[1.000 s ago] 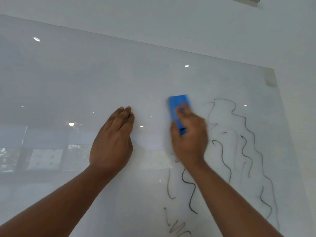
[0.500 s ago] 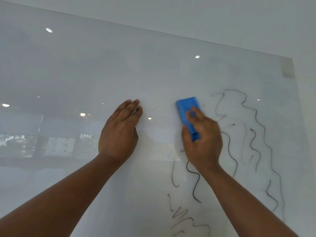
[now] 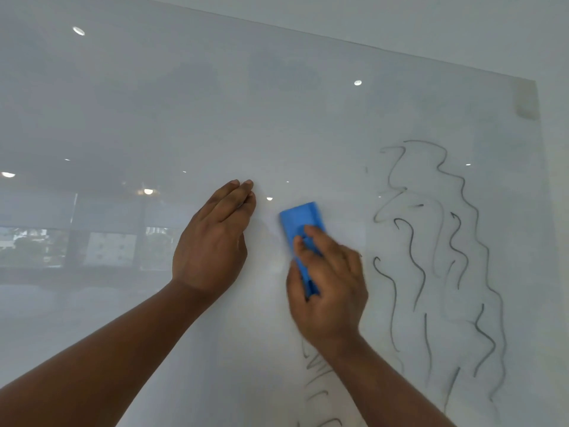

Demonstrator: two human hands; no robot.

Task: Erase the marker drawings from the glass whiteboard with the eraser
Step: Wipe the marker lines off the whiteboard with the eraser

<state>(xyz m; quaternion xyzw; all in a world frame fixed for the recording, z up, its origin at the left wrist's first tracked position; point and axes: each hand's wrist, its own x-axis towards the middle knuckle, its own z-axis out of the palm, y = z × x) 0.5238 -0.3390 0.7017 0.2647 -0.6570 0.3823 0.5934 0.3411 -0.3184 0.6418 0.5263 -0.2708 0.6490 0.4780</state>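
- Glass whiteboard (image 3: 277, 112): glossy, pale grey-white, mirror-smooth; round ceiling lights and window panes reflected across left half.
- Eraser (image 3: 300, 221): bright blue, rectangular block, matte plastic look, rounded upper corners; pressed flat to glass near centre, long axis tilted slightly left of upright, lower half hidden under fingers.
- Right hand (image 3: 331, 291): curled round eraser, fingertips over top face, thumb along left edge; outline motion-blurred.
- Left hand (image 3: 212, 241): flat on glass just left of eraser, fingers straight and close together, holding nothing.
- Marker drawings (image 3: 431, 257): thin dark wavy lines, loose flame-like outline right of eraser; fainter zigzag scribbles (image 3: 318, 371) below right wrist.
- Small frosted square mount (image 3: 526, 101) at board's upper right corner.
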